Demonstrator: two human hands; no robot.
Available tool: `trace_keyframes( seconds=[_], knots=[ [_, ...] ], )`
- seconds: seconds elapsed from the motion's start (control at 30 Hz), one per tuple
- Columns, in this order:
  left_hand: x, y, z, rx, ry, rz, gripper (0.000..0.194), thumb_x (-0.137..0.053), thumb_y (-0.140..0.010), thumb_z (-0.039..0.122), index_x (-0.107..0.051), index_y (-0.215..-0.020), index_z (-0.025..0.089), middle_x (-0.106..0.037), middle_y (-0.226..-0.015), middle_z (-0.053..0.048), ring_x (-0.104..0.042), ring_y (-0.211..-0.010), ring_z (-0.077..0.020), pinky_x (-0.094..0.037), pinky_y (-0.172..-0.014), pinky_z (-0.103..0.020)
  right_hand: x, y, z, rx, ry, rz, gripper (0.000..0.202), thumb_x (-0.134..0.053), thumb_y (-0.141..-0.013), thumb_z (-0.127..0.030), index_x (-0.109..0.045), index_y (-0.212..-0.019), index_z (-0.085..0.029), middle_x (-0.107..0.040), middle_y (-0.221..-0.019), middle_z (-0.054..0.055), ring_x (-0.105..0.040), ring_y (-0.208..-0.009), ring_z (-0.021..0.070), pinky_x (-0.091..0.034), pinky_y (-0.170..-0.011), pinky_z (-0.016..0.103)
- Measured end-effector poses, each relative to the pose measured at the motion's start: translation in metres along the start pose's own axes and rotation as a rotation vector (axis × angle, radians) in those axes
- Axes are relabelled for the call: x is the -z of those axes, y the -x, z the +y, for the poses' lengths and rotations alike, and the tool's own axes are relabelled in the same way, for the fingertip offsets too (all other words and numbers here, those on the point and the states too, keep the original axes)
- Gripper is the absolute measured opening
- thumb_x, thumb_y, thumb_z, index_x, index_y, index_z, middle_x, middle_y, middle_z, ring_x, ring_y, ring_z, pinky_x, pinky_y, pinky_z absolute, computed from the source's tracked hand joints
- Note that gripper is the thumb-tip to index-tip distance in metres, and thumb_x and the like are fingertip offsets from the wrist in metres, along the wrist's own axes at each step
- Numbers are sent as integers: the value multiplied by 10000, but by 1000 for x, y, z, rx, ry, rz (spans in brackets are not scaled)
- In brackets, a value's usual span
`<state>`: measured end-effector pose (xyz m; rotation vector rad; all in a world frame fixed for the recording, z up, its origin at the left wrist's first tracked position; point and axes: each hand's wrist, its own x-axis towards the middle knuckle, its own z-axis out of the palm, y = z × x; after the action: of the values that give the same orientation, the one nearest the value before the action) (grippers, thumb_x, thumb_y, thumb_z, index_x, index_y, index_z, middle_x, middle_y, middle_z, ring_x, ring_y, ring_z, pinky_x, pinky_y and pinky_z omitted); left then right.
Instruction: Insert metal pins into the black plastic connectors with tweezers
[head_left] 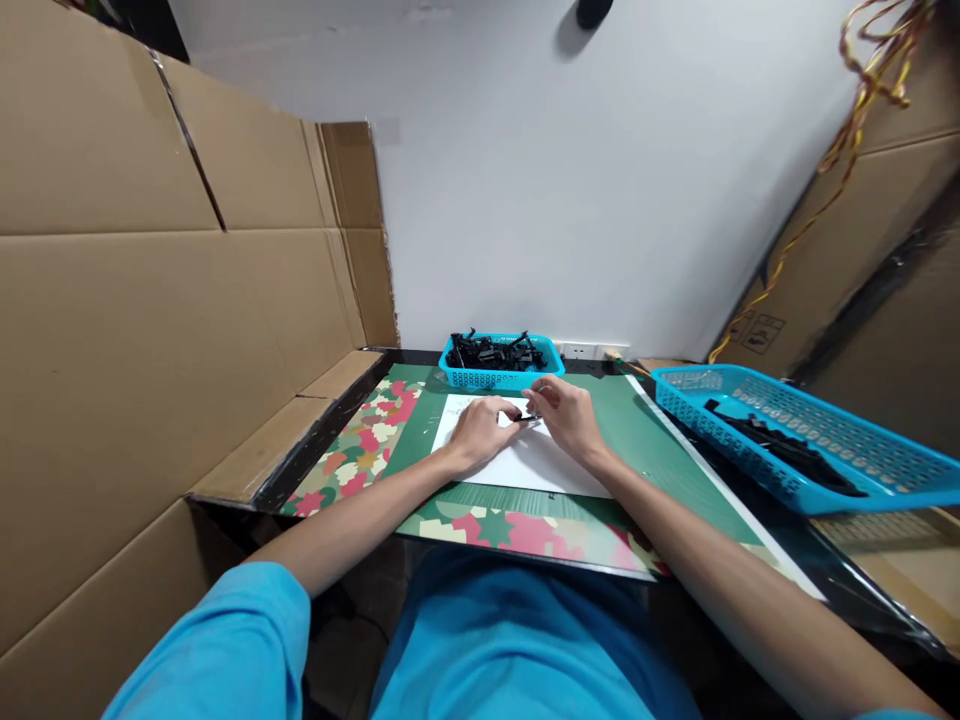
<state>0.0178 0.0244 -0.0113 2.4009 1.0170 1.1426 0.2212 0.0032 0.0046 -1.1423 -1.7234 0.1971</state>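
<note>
My left hand (482, 432) is closed on one end of a small black part (528, 418), low over a white sheet (517, 462). Just right of it, my right hand (566, 412) has its thumb and fingers pinched together near the part's other end; what they hold is too small to make out. The sheet lies on a green mat (652, 440) with a patterned border. Behind my hands a blue basket (499, 380) holds a heap of black parts (495, 353).
To the right stands a larger blue basket (885, 440) with long black pieces (787, 450). Cardboard panels (150, 330) rise on the left. A white wall (585, 200) with sockets (581, 351) is behind the table, and twisted yellow wires (851, 150) hang at the right.
</note>
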Motion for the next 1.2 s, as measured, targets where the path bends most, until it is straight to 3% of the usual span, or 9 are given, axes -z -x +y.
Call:
trace_keyframes(
  seconds=[0.17, 0.33, 0.5, 0.57, 0.7, 0.8, 0.97, 1.1, 1.2],
  knots=[
    [12, -11, -14, 58, 10, 101, 168, -819, -914, 323, -829, -1046, 220, -812, -1074, -66, -699, -789, -192, -581, -813, -360, 28, -11, 21, -38, 59, 28, 321, -567, -1038, -497, -727, -1062, -220, -755, -723, 44, -712, -632, 231, -527, -675, 325],
    [16, -16, -25, 60, 133, 139, 129, -807, -916, 219, -810, -1040, 187, -799, -1092, -89, -732, -841, -189, -618, -843, -366, 52, -18, 48, -80, 257, -22, 320, -513, -1019, -353, -796, -1036, -203, -726, -713, 47, -632, -613, 217, -427, -637, 312],
    [14, -16, -17, 4, 247, 121, 156, -808, -918, 227, -800, -1068, 182, -795, -1134, -95, -772, -921, -195, -646, -906, -368, 49, -15, 41, 39, 133, -352, 422, -638, -988, -499, -775, -1263, -210, -630, -712, -8, -510, -631, 181, -368, -608, 291],
    [13, -15, -12, -5, 295, 100, 180, -809, -921, 253, -797, -1084, 178, -800, -1134, -100, -782, -929, -201, -654, -907, -367, 42, -14, 33, 74, 104, -374, 421, -697, -956, -517, -787, -1241, -221, -619, -710, -16, -491, -637, 170, -367, -607, 288],
    [13, -17, -9, 21, 343, 75, 225, -792, -936, 302, -793, -1126, 181, -815, -1152, -111, -795, -941, -218, -659, -896, -367, 36, -15, 19, 91, 87, -245, 313, -701, -956, -491, -839, -1026, -219, -732, -801, 46, -559, -672, 186, -429, -637, 318],
    [16, -20, -13, 41, 331, 96, 248, -738, -974, 328, -788, -1173, 189, -818, -1181, -108, -791, -955, -220, -648, -878, -357, 48, -20, 17, 82, 137, -97, 340, -677, -974, -503, -852, -1040, -218, -787, -861, 82, -610, -684, 212, -467, -658, 342],
    [35, -28, -29, 46, 110, 194, 233, -613, -1025, 279, -807, -1132, 204, -795, -1158, -90, -753, -924, -199, -611, -869, -345, 108, -25, 43, 42, 322, 257, 366, -651, -973, -422, -833, -1189, -190, -828, -1035, 135, -724, -810, 274, -529, -768, 377],
    [63, -38, -55, 17, -78, 117, 237, -639, -986, 242, -822, -1137, 229, -696, -1358, -104, -710, -1113, -227, -566, -1032, -383, 162, -17, 82, -133, 730, 467, 320, -633, -971, -326, -829, -1177, -177, -811, -1071, 228, -726, -938, 332, -453, -799, 420],
    [81, -50, -76, 127, -159, 115, 272, -616, -983, 215, -821, -1161, 232, -716, -1299, -101, -706, -1047, -234, -569, -1004, -397, 182, -10, 106, -389, 1005, 393, 264, -683, -937, -281, -848, -1120, -185, -798, -990, 277, -724, -915, 367, -351, -713, 442]
  ],
)
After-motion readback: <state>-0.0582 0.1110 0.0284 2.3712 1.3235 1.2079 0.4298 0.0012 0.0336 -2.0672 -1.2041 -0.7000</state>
